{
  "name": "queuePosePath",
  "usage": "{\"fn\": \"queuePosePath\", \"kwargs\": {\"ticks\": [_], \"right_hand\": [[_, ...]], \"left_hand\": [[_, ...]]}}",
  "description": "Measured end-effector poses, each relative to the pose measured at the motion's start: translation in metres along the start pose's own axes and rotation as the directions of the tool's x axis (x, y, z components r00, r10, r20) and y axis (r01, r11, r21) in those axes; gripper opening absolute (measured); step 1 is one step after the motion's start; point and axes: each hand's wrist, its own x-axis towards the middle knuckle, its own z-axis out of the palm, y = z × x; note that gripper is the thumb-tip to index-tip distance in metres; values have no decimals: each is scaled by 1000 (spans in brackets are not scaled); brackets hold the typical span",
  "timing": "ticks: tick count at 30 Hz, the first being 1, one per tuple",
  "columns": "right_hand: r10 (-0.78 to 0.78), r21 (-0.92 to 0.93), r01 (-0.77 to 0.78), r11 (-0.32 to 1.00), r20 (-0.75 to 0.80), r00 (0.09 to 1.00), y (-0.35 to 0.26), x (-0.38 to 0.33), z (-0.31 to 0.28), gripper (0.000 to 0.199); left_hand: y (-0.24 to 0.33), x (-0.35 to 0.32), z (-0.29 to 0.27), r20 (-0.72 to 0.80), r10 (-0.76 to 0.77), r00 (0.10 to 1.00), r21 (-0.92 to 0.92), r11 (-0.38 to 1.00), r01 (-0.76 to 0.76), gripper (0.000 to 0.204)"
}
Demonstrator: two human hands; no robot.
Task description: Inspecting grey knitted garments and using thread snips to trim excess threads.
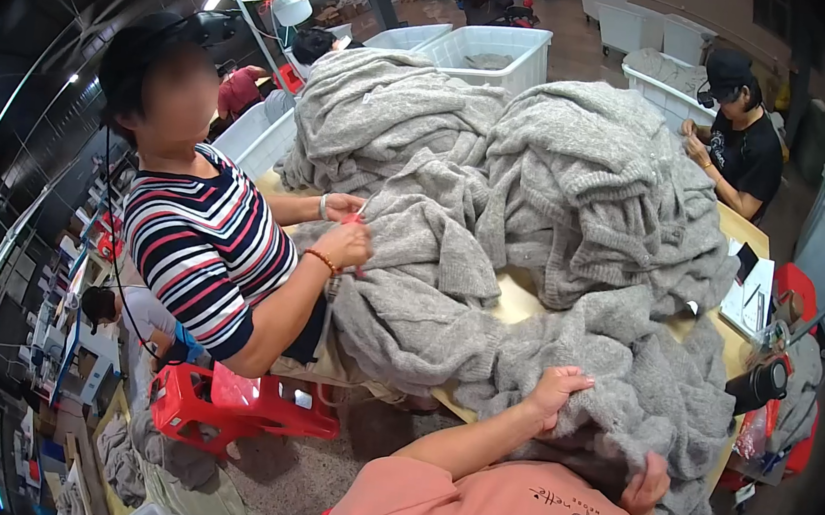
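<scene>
A large heap of grey knitted garments (561, 183) covers a wooden table (518, 304). My left hand (560, 389) rests on the grey knit (621, 380) at the near edge, fingers spread and pressing into the fabric. My right hand (648, 483) grips a fold of the same grey knit lower down, close to my pink shirt. Across the table to my left, a person in a striped shirt (208, 246) holds a piece of the grey knit with both hands (345, 230).
Another person in black (746, 147) sits at the far right corner. White plastic bins (495, 50) stand behind the heap. A red plastic stool (216, 403) stands on the floor at left. A black flask (759, 382) and papers (750, 298) lie at the table's right edge.
</scene>
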Motion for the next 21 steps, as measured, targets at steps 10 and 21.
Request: {"fn": "queuePosePath", "kwargs": {"ticks": [10, 21], "right_hand": [[377, 119, -381, 917, 56, 925, -3, 16, -22, 24], [20, 281, -78, 957, 204, 979, -35, 69, -24, 21]], "left_hand": [[-11, 6, -3, 45, 22, 999, 119, 993, -27, 4], [-38, -15, 59, 371, -75, 926, 401, 912, -87, 7]]}}
